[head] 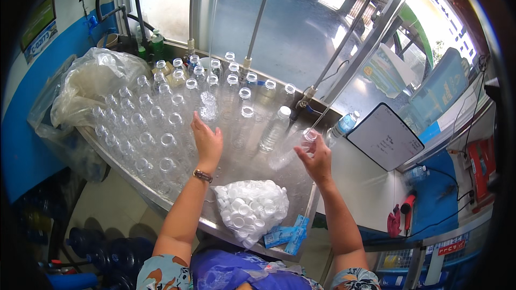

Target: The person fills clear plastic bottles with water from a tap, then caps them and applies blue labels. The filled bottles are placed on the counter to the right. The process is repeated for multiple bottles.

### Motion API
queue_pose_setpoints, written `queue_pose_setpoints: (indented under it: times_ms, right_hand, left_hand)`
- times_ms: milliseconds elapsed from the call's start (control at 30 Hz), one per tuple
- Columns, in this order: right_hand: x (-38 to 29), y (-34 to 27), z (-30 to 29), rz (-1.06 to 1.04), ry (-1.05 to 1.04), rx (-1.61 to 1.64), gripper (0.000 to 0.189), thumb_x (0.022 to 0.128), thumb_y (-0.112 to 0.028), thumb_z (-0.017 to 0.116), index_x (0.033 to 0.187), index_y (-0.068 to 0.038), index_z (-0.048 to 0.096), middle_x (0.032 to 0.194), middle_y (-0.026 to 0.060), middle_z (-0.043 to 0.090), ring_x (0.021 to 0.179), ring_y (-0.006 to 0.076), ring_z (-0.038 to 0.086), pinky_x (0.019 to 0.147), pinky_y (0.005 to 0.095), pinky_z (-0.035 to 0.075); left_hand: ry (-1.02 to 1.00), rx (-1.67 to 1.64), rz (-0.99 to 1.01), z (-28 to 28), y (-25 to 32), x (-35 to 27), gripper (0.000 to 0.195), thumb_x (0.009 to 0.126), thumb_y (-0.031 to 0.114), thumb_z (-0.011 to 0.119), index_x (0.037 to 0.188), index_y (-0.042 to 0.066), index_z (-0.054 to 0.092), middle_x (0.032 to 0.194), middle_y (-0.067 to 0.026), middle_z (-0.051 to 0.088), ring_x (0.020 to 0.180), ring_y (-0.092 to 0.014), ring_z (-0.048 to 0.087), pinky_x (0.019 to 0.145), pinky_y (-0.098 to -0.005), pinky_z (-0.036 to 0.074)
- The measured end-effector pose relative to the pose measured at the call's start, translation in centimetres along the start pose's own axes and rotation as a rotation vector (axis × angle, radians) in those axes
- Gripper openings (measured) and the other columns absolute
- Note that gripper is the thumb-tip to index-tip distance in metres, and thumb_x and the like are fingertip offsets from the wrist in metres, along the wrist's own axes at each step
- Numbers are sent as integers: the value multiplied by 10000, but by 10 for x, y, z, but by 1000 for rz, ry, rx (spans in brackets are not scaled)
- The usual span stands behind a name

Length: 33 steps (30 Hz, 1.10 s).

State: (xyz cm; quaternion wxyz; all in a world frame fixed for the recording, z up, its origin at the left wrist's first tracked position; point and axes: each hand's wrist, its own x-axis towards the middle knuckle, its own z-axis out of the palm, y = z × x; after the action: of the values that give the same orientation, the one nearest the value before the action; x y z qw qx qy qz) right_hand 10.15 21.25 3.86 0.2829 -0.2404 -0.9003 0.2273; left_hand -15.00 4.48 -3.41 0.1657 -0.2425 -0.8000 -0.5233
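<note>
My right hand [316,156] grips the neck of a tilted clear plastic bottle [287,151] under the thin spout at the right. My left hand [208,139] holds nothing, fingers apart, beside a clear bottle with water splashing inside it [209,108]. A filled bottle with a white cap [275,130] stands between my hands. Many uncapped clear bottles [167,141] stand close together on the left and back of the steel counter [225,171]. Near the front edge lies a plastic bag of white caps [252,213], with blue printed labels [286,237] touching its right side.
A large plastic bag [96,84] rests at the left end. Metal filling pipes [261,16] rise behind the bottles. At the right are a labelled water bottle [345,123], a small whiteboard [385,137] and a red hair dryer or heat gun [408,209]. Dark blue jugs [109,251] lie below left.
</note>
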Motion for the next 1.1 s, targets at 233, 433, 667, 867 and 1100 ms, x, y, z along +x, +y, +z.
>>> queue_pose_setpoints:
  times_ms: [233, 433, 667, 867, 1100]
  right_hand:
    - [4, 33, 8, 588, -189, 940, 634, 928, -433, 661, 1362, -24, 446, 894, 63, 700, 715, 179, 668, 645, 281, 538]
    - [-51, 71, 59, 1090, -323, 1667, 382, 1012, -396, 502, 1179, -70, 609, 1141, 122, 654, 981, 277, 676, 822, 401, 588]
    - [-42, 39, 9, 1137, -385, 1761, 507, 953, -443, 603, 1272, -56, 532, 1064, 231, 651, 924, 334, 691, 746, 379, 604]
    - [-13, -5, -12, 340, -95, 468, 728, 847, -374, 775, 1344, 52, 456, 1145, 226, 648, 928, 282, 701, 771, 338, 583]
    - [-14, -8, 32, 127, 97, 49, 673, 783, -299, 828, 1309, -9, 525, 1170, 162, 649, 955, 265, 688, 759, 345, 576]
  left_hand:
    - [-38, 57, -62, 35, -40, 13, 849, 808, 130, 750, 1416, -141, 223, 1364, -352, 400, 1258, -466, 446, 1057, -460, 394]
    - [-66, 67, -47, 28, -50, -7, 810, 825, 168, 751, 1387, -152, 264, 1353, -348, 430, 1259, -467, 446, 1053, -463, 392]
    - [-93, 169, 14, 21, -49, -9, 779, 824, 164, 755, 1358, -159, 289, 1313, -365, 445, 1212, -482, 479, 1026, -469, 412]
    - [-123, 117, -39, 19, -41, 6, 708, 808, 150, 772, 1283, -150, 342, 1232, -361, 485, 1111, -486, 542, 947, -469, 468]
    - [-171, 83, -62, 13, -35, 8, 708, 807, 143, 770, 1289, -147, 338, 1233, -361, 485, 1105, -483, 543, 948, -468, 464]
